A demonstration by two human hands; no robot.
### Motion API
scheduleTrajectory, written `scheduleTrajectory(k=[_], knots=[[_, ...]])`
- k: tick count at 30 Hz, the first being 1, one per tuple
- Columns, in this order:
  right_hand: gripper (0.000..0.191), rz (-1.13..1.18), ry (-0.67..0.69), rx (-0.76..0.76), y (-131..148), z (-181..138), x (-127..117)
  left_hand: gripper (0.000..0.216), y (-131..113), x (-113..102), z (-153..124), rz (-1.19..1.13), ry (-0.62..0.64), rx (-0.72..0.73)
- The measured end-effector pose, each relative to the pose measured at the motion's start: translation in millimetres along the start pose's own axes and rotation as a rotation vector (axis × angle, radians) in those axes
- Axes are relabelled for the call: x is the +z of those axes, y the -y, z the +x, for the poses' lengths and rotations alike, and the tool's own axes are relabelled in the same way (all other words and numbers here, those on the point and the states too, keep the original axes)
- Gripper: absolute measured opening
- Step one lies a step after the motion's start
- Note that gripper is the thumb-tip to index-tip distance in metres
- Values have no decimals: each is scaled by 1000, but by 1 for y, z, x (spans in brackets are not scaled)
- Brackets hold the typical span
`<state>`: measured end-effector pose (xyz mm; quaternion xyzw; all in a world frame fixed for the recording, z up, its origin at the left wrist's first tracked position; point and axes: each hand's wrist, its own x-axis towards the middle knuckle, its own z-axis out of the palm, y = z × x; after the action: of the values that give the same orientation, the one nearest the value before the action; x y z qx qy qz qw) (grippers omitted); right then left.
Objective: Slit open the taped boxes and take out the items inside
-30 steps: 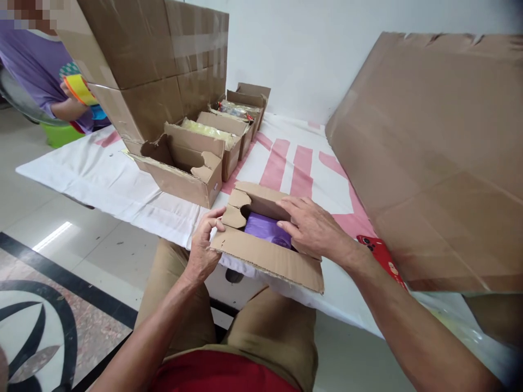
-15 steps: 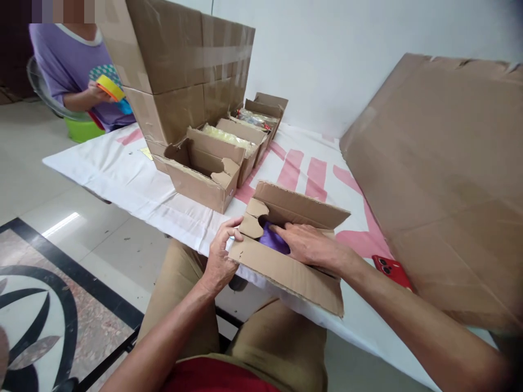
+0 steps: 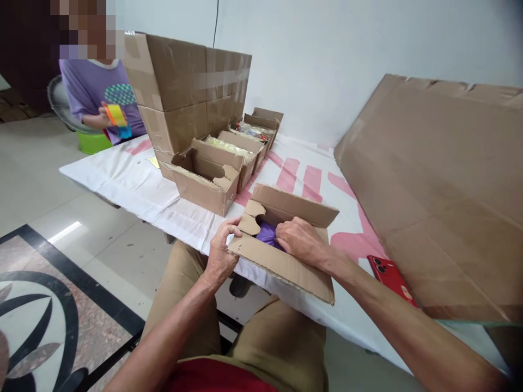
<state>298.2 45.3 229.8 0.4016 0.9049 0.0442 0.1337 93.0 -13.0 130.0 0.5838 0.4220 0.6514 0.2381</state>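
In front of me at the table's edge lies a small cardboard box (image 3: 281,267) with its long flaps spread apart. Its left end is gripped by my left hand (image 3: 223,247), fingers bent around the corner. A shiny purple item (image 3: 267,234), perhaps a bag, fills the part of the box that I can see. My right hand (image 3: 302,242) reaches into the box with curled fingers against the purple item; the fingertips are partly hidden, so whether they pinch it is unclear.
Several small open boxes (image 3: 208,185) stand in a row beyond, beside stacked taped cartons (image 3: 180,92). A large cardboard carton (image 3: 441,201) is at the right, near a red phone (image 3: 390,277). Across the table, a person in purple (image 3: 98,92) holds tape rolls (image 3: 116,115).
My right hand has gone from stretched fingers to curled ones inside the box. My left hand keeps its hold on the box end. The view has tilted up slightly.
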Motion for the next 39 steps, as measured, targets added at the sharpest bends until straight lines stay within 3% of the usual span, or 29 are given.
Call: scheduleTrajectory(k=[6,8,11,16,20,27,29,32,36,37,39], knots=[[26,405,-688,66,-7,-15,19,20,-2,1,7,34,-49,27],[25,552,-846,102,-9,-18,22,22,-3,2,9,52,-52,48],[20,746,-970,144,-12,-20,20,25,-4,5,11,108,-53,38],[16,1096,-1035,170,-22,-28,3,21,1,8,8,171,-74,-8],[19,1314,-1154,229,-27,-41,-12,29,1,11,9,245,2,22],[32,1584,-1390,427,-33,-76,-22,9,4,21,46,202,137,-6],[32,1630,-1363,469,-34,-86,-16,20,5,25,49,177,114,-22],[28,1663,-1261,498,-34,-102,-4,52,-6,24,33,209,-29,21],[26,1636,-1169,517,-21,-123,2,71,-46,6,-1,231,-194,274],[26,1617,-1152,498,-15,-127,-1,70,-59,0,-7,209,-196,331],[24,1570,-1097,412,-3,-131,-13,70,-86,-10,-10,161,-72,390]])
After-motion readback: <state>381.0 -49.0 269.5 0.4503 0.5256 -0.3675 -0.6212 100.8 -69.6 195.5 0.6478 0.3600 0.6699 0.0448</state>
